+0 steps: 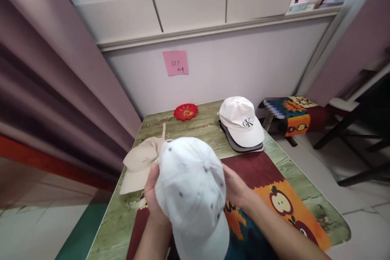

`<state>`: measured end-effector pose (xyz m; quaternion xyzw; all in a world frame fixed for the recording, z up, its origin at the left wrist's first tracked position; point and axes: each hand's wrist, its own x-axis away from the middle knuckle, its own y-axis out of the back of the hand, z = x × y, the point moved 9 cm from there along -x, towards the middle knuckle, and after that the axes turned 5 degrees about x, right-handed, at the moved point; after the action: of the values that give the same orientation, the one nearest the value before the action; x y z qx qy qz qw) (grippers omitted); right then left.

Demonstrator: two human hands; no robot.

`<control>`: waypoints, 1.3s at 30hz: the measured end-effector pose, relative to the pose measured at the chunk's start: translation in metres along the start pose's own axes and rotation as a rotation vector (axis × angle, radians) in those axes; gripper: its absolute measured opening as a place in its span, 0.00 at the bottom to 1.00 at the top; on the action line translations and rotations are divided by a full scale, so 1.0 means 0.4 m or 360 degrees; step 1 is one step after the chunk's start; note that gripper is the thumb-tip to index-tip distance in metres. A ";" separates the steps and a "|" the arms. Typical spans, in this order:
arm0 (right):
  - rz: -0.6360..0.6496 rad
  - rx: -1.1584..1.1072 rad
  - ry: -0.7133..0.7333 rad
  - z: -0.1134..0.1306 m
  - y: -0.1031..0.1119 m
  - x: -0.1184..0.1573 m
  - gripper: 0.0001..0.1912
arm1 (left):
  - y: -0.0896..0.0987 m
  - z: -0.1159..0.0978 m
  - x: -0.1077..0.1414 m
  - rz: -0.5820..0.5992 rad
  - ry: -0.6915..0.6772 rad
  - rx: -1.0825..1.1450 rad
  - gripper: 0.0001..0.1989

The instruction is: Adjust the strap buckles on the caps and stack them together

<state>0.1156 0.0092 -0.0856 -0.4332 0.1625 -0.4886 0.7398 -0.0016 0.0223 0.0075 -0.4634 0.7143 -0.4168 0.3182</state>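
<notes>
A pale bluish-white baseball cap (191,187) is held up over the table, its brim pointing toward me. My left hand (154,195) grips the cap's left side, and my right hand (236,185) grips its right side; the fingertips of both are partly hidden behind the cap. Just left of it, a beige cap (141,158) lies on the table with its strap stretched toward the back. At the back right sits a white cap (239,120) with black lettering, stacked on a dark grey cap (231,141).
A red scalloped dish (185,112) stands near the back edge of the green wood-patterned table (204,128). A patterned cloth mat (258,170) lies under my hands. On the wall is a pink note (176,63). A cloth-covered stool (297,113) stands beyond the right edge.
</notes>
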 end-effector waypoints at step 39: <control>-0.1553 0.0142 0.1138 0.499 0.597 0.040 0.03 | 0.291 0.130 -0.011 -0.0088 -0.0329 -0.2575 0.14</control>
<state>0.3948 0.1267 -0.1595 -0.2353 0.1631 -0.8930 0.3472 -0.0022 0.0368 -0.1192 -0.6034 0.7496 0.2652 -0.0608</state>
